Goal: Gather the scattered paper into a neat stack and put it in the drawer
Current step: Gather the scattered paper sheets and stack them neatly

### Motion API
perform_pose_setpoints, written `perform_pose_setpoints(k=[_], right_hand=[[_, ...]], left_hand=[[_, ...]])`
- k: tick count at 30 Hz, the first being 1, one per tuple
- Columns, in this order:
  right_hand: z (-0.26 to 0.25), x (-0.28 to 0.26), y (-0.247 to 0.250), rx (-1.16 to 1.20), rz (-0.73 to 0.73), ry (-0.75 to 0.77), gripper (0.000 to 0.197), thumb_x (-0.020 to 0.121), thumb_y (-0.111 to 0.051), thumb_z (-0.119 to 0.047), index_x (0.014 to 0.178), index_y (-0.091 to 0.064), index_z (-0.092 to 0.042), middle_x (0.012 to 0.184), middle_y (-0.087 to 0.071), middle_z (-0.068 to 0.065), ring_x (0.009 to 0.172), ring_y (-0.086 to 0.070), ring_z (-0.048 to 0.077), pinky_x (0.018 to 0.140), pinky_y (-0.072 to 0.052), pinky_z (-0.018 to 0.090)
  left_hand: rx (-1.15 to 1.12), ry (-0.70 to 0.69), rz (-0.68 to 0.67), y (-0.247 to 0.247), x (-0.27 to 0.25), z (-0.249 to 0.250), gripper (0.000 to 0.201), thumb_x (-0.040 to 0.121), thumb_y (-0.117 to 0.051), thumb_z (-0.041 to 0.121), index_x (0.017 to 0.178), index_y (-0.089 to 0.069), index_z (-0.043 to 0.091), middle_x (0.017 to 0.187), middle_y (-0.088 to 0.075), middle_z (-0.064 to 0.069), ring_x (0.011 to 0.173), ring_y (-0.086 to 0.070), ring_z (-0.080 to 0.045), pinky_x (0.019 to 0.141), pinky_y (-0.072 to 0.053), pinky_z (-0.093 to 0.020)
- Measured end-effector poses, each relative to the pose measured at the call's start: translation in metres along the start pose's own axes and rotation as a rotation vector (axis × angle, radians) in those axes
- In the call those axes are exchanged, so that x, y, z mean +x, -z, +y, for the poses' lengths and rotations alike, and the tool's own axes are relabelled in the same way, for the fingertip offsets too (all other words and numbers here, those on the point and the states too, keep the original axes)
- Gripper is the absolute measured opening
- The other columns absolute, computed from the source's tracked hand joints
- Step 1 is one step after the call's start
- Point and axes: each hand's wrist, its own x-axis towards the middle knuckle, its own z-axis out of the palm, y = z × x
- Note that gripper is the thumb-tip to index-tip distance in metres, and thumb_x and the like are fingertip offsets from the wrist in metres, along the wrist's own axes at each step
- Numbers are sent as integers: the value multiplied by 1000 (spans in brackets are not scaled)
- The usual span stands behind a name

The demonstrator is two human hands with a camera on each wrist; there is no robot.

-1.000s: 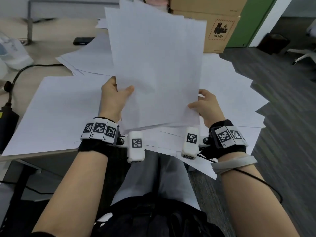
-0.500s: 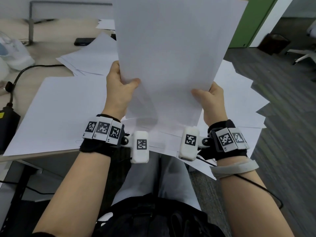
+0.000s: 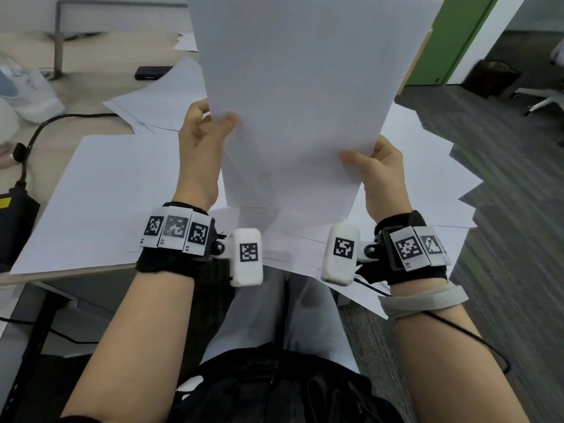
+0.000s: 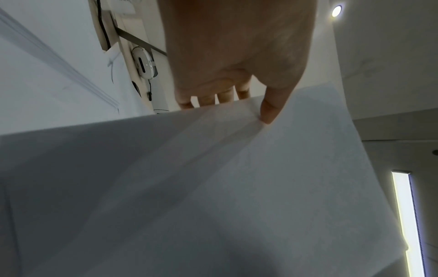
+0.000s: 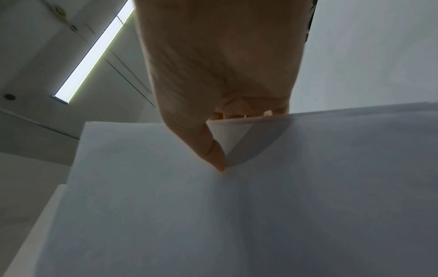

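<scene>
A stack of white paper stands nearly upright above the desk, its lower edge close to the sheets below. My left hand pinches its left edge, thumb in front and fingers behind; the same paper stack fills the left wrist view under my left hand. My right hand pinches the right edge, thumb on the front face. In the right wrist view the right hand holds the paper stack. More loose sheets lie spread over the desk. No drawer is in view.
The wooden desk carries a black cable, a black box at the left edge and a dark phone at the back. Fanned sheets overhang the desk's right side above grey carpet. My lap is below.
The held sheets have been raised from a tilted, uneven fan to an upright, squared stack. Both hands rose a little and shifted their grip on its side edges.
</scene>
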Motion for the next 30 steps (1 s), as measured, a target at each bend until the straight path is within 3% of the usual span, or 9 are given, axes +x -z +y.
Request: perform_pose_setpoints(k=[6, 10, 14, 18, 21, 25, 28, 30], right_hand=[[5, -3, -6, -22, -6, -12, 26, 76, -63, 8, 91, -63, -13, 91, -68, 5, 83, -65, 20, 74, -52, 27], [6, -4, -1, -4, -21, -25, 31, 68, -67, -7, 99, -64, -8, 97, -68, 9, 88, -65, 21, 74, -52, 26], [11, -8, -6, -3, 17, -35, 36, 72, -68, -7, 107, -63, -3, 100, -69, 10, 91, -67, 22, 79, -54, 28], [11, -8, -4, 3, 8, -32, 30, 76, -69, -12, 104, -65, -4, 102, -69, 11, 91, -66, 22, 80, -54, 29], [16, -9, -4, -16, 2, -55, 37, 76, -68, -16, 108, -64, 2, 105, -69, 14, 93, -66, 22, 80, -53, 28], [22, -8, -2, -28, -24, -93, 28, 82, -66, -13, 109, -62, -4, 104, -68, 9, 96, -65, 20, 84, -52, 28], [28, -3, 11, -136, 96, -147, 27, 87, -65, -15, 113, -60, -12, 112, -63, 1, 107, -58, 15, 86, -46, 22], [39, 4, 27, -303, 247, -219, 38, 89, -63, -18, 125, -55, -12, 131, -54, 4, 122, -50, 17, 99, -42, 29]], left_hand=[[1, 63, -23, -5, -7, -7, 10, 90, -60, 12, 100, -60, 13, 92, -68, 4, 89, -63, -11, 77, -49, -20], [15, 53, -2, -3, -7, -6, 9, 94, -58, 16, 87, -55, 20, 74, -66, 13, 72, -62, -3, 63, -46, -14], [28, 76, -7, -6, -9, -11, 3, 92, -62, 16, 92, -65, 17, 84, -71, 11, 80, -66, -5, 71, -50, -19], [45, 84, 29, 2, -4, -15, 9, 87, -68, 13, 93, -63, 18, 82, -71, 11, 80, -67, -7, 70, -52, -21], [133, 150, -34, 12, -3, -20, 12, 83, -71, 9, 91, -67, 17, 82, -72, 9, 84, -68, -13, 75, -53, -25], [220, 203, -74, 9, -5, -30, 7, 86, -68, 9, 88, -68, 16, 74, -72, 13, 74, -69, -5, 68, -53, -18], [238, 157, 44, 9, 0, -34, 11, 87, -67, 10, 82, -67, 20, 66, -70, 17, 67, -67, -2, 68, -53, -19], [256, 147, 106, 12, 3, -36, 14, 88, -67, 11, 79, -66, 22, 65, -69, 16, 63, -64, -2, 65, -53, -19]])
